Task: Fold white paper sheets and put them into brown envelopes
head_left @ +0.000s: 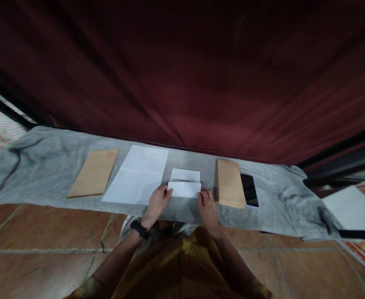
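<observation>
A partly folded sheet of white paper (pixel 184 189) lies in front of me, its near flap raised over the far part. My left hand (pixel 159 202) pinches the flap's left edge between thumb and fingers. At the right edge, my right hand (pixel 206 204) grips the same sheet with curled fingers. To the left rests a stack of larger white sheets (pixel 138 176) with a crease across it. Close by my right hand is a pile of brown envelopes (pixel 231 182).
A phone (pixel 249 190) lies right of the envelopes. More brown envelopes (pixel 94 172) lie at the far left. Grey cloth (pixel 278 199) covers the narrow table, with a dark red curtain (pixel 182 83) behind it. Tiled floor (pixel 45 236) shows below the near edge.
</observation>
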### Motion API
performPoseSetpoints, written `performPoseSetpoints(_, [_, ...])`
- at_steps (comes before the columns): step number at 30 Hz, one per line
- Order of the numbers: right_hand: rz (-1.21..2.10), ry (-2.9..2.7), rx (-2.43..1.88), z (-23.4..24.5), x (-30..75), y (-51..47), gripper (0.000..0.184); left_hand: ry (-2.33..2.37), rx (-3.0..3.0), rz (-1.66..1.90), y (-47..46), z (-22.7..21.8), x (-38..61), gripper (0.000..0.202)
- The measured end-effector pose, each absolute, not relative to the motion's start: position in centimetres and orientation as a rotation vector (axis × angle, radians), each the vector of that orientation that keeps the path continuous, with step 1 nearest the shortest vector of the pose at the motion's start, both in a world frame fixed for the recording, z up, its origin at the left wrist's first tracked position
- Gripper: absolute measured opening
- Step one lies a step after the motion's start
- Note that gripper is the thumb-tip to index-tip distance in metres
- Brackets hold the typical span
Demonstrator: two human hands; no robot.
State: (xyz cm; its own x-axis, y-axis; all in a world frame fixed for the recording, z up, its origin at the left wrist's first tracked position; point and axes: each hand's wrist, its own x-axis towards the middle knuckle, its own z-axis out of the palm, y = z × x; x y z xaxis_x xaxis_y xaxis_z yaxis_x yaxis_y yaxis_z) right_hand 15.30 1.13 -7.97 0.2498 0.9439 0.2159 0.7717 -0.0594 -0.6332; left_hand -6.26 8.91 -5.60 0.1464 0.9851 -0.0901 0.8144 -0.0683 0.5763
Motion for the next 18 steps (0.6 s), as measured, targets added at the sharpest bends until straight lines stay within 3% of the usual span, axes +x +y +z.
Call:
performPoseSetpoints(7, [0.208, -1.599, -2.157, -7.2, 14.8, 3.0, 0.026, 1.892, 1.916, 0.126, 10.1, -3.4, -4.9, 0.029])
performPoseSetpoints(18, [0.181, -1.671, -2.464, -5.4, 14.3, 4.4, 0.030, 1.982, 1.944, 0.012, 10.9, -2.7, -3.9, 0.037])
